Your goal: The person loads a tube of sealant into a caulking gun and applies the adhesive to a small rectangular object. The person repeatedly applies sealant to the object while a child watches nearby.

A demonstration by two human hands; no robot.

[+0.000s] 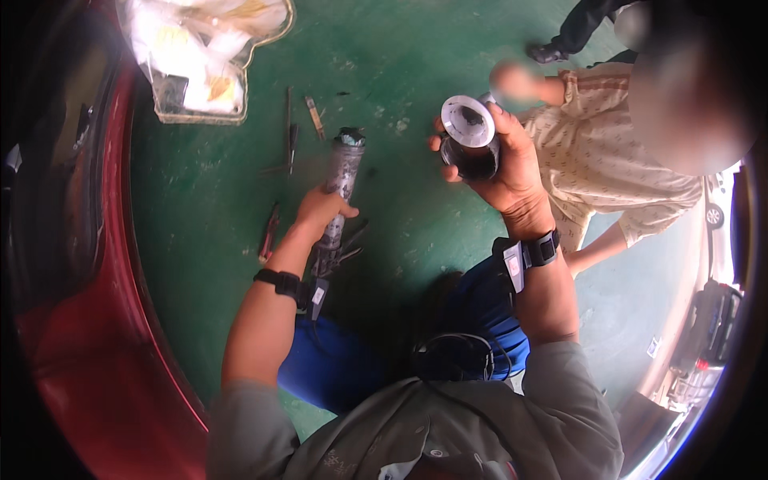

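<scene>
My left hand (322, 210) is closed around a grey metal tube (345, 168) smeared with dark grease. The tube stands out ahead of my fist, its far end dark and greasy. Higher and to the right, my right hand (516, 170) grips a short black cylindrical part (470, 162). A pale, flared ring-shaped piece (462, 120) with a dark smear inside sits at its upper end, beside my thumb. Whether the two pieces are joined, I cannot tell. Tool-like metal pieces (352, 252) show beside the tube near my left wrist.
Red-handled pliers (269, 234), a screwdriver (293, 144) and a brush-like tool (314, 118) lie on the green floor (400, 48). A clear plastic tray (200, 116) stands at the far left. A red car (96, 344) flanks my left; another person (616, 136) is close on the right.
</scene>
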